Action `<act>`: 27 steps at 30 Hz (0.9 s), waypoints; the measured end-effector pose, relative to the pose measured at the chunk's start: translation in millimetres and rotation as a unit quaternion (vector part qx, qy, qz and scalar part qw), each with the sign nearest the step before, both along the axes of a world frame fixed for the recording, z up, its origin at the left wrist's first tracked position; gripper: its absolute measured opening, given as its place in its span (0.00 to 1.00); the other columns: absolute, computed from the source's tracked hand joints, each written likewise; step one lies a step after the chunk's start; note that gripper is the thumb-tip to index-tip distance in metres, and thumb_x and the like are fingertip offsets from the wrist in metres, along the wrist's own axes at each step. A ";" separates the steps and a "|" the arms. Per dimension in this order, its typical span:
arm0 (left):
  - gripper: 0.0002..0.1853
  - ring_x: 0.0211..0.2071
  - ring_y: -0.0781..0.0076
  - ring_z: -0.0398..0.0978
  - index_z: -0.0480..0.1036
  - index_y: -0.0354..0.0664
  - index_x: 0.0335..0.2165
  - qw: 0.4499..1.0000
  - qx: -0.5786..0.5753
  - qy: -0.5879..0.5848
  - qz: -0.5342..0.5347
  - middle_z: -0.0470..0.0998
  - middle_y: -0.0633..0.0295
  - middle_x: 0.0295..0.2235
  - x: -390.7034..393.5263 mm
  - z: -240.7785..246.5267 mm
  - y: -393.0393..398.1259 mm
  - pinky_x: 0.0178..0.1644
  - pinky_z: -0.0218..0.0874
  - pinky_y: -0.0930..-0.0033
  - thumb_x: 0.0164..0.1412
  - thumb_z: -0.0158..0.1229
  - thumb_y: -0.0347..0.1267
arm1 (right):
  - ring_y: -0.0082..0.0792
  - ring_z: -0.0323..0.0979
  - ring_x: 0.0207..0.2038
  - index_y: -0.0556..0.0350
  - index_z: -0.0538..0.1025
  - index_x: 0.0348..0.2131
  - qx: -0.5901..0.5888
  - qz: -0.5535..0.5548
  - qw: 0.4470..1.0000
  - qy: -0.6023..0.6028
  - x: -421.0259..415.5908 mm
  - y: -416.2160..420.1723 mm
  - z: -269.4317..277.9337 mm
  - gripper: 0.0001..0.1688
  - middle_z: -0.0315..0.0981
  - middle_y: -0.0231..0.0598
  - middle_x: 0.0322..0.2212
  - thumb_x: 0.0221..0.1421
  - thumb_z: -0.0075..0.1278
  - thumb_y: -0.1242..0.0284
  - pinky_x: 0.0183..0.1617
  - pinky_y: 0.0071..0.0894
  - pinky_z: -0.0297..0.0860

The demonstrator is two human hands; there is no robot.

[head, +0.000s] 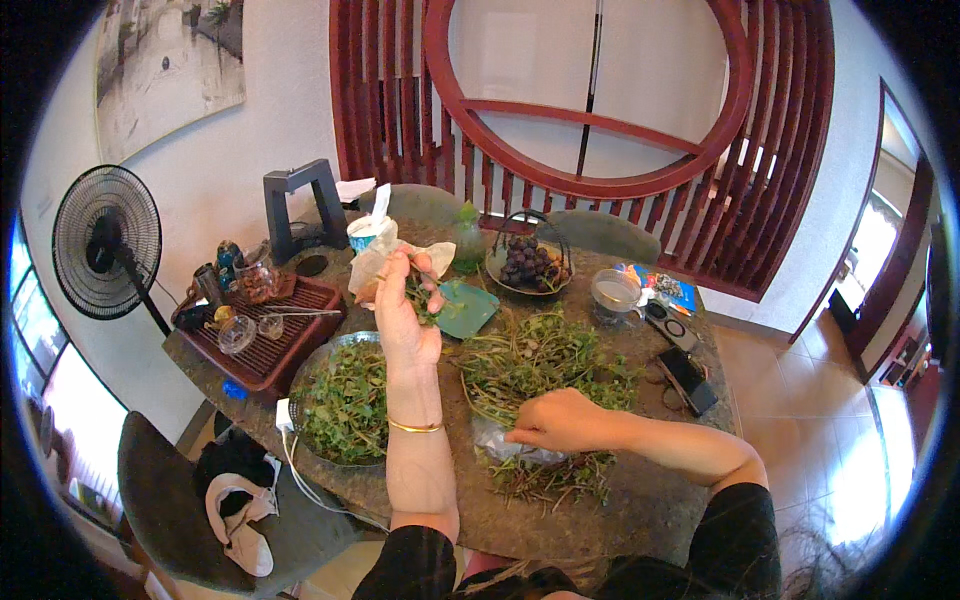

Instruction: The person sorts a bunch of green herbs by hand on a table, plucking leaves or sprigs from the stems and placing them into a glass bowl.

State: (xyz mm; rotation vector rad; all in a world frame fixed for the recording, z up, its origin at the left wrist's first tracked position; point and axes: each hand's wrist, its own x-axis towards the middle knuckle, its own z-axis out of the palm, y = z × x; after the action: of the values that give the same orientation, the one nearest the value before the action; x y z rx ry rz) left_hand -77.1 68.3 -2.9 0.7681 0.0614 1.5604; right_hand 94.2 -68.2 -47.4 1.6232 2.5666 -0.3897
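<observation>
My left hand (401, 307), below a gold bracelet-wearing wrist, is raised over the table with its fingers curled around a small bunch of leafy greens (424, 298). Beneath that forearm, on the left, sits a round metal basket (306, 349) heaped with picked green leaves (337, 405). A large loose pile of leafy stems (555, 352) spreads across the middle of the table. At its near edge hovers my right hand (559, 421), fingers curled inward; whether they pinch anything is hidden. Under it lie a clear plastic bag (495, 442) and a smaller heap of stems (559, 484).
A slatted tea tray (300, 319) with glassware stands at the left. Farther back are a green board (469, 309), a basket of grapes (529, 262) and a clear bowl (615, 291). A phone (686, 381) lies at right. A white cable (307, 487) hangs at the near-left edge.
</observation>
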 end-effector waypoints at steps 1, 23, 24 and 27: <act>0.07 0.26 0.85 0.62 0.68 0.47 0.35 1.000 0.001 0.002 -0.002 0.67 0.73 0.25 -0.3 -0.3 0.1 0.23 0.52 0.82 0.65 0.49 0.37 | 0.44 0.73 0.28 0.53 0.76 0.27 0.055 0.006 0.998 0.043 -0.3 5.6 -6.2 0.13 0.71 0.38 0.26 0.55 0.51 0.63 0.30 0.42 0.68; 0.09 0.24 0.80 0.66 0.67 0.43 0.39 0.998 0.034 -0.023 -0.044 0.65 0.70 0.24 3.6 -5.2 4.1 0.30 0.68 0.70 0.66 0.48 0.36 | 0.23 0.67 0.24 0.57 0.79 0.32 0.033 -0.208 0.834 0.509 43.0 52.1 35.8 0.16 0.71 0.30 0.22 0.54 0.54 0.62 0.29 0.24 0.65; 0.09 0.23 0.81 0.64 0.67 0.44 0.39 0.999 0.027 -0.002 -0.033 0.64 0.71 0.23 8.7 -4.7 2.9 0.27 0.64 0.74 0.66 0.49 0.37 | 0.16 0.65 0.22 0.58 0.78 0.34 0.060 -0.193 0.798 0.568 55.7 51.9 36.6 0.15 0.70 0.25 0.22 0.56 0.52 0.63 0.28 0.19 0.63; 0.08 0.18 0.88 0.56 0.68 0.45 0.37 0.992 0.014 0.121 -0.028 0.61 0.74 0.22 12.6 5.6 -9.6 0.18 0.46 0.83 0.66 0.49 0.37 | 0.17 0.67 0.27 0.56 0.75 0.42 0.116 -0.169 0.740 0.640 69.8 37.2 56.4 0.14 0.73 0.29 0.31 0.58 0.51 0.68 0.29 0.18 0.64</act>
State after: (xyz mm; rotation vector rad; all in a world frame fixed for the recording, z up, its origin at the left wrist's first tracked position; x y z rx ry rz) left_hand -64.5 58.7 2.7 0.9717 0.1949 1.4105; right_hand 164.0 -31.1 9.0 2.4917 3.1108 -1.8690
